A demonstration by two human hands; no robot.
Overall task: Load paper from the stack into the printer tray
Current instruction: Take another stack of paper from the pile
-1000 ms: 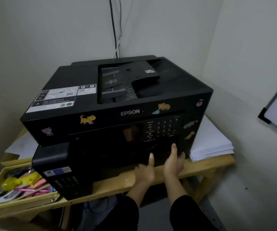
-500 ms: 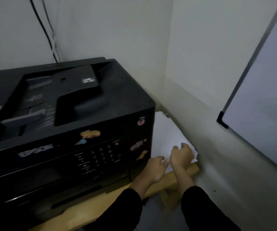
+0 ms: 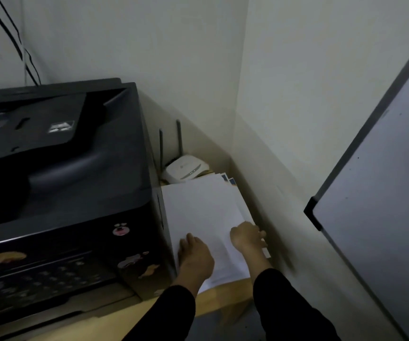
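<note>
A black printer (image 3: 70, 193) with cartoon stickers fills the left of the view, on a wooden table (image 3: 223, 299). Its paper tray is not visible. Right of the printer lies a white paper stack (image 3: 203, 207). My left hand (image 3: 195, 258) rests flat on the stack's near left part, fingers apart. My right hand (image 3: 246, 236) curls over the stack's right edge, fingers wrapped around the side of the sheets. Both forearms wear black sleeves.
A white router (image 3: 186, 168) with two upright antennas stands behind the stack in the corner. A whiteboard (image 3: 380, 217) leans along the right wall, close to the stack. Black cables (image 3: 18, 45) run down the back wall.
My view has swung right from the printer's front to the paper stack. Both hands left the printer's front and now lie on the stack, the right one gripping its edge.
</note>
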